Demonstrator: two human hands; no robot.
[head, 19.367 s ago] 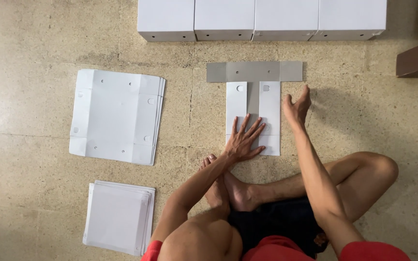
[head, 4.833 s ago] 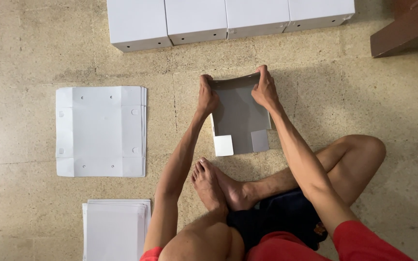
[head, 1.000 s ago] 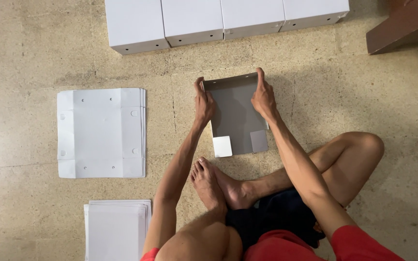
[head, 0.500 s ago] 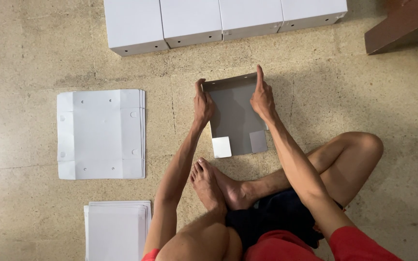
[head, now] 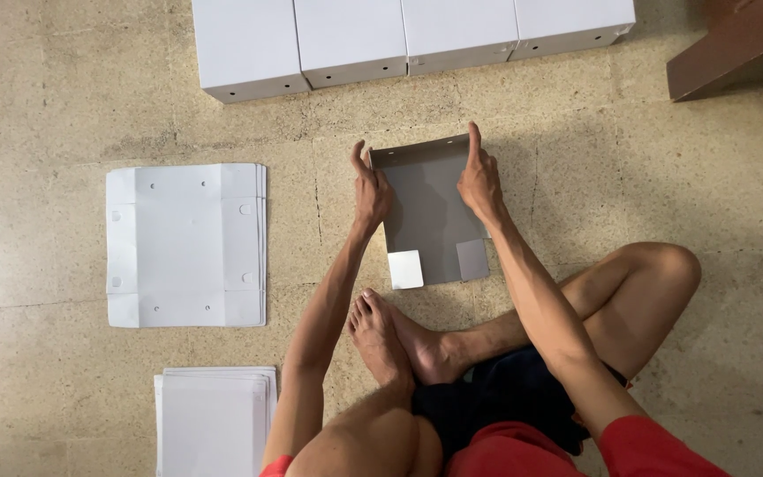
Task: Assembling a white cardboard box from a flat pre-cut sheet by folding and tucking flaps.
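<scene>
A half-folded cardboard box (head: 430, 216), grey inside and white outside, sits on the floor in front of my crossed legs. Its side walls stand up and two small flaps show at its near edge. My left hand (head: 369, 190) presses against the left wall, fingers pointing away from me. My right hand (head: 479, 177) holds the right wall, with the index finger stretched up to the far corner.
A row of finished white boxes (head: 408, 40) lines the far edge. A stack of flat white box blanks (head: 185, 245) lies to the left, another stack of white sheets (head: 214, 420) near my left knee. Brown wooden furniture (head: 735, 44) is at the top right.
Over the last second the box's walls have stayed raised, with both hands shifting slightly along them. Earlier the cardboard lay flat and was then folded up.
</scene>
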